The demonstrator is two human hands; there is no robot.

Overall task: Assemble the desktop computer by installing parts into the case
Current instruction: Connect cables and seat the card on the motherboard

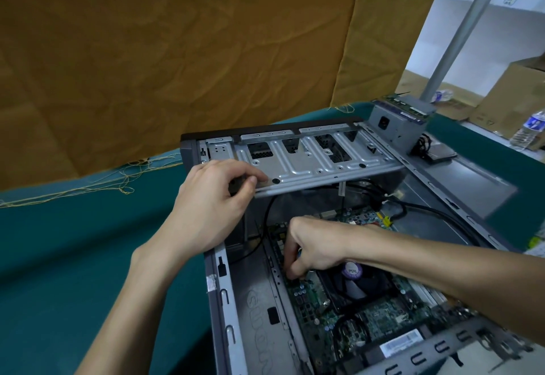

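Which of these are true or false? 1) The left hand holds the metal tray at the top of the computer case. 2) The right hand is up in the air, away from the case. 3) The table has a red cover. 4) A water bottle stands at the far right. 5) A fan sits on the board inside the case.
1) True: the left hand grips the edge of the metal tray.
2) False: the right hand reaches down inside the computer case, fingers at the green board.
3) False: the table cover is teal green.
4) True: the water bottle stands there.
5) True: the fan sits beside the right hand.
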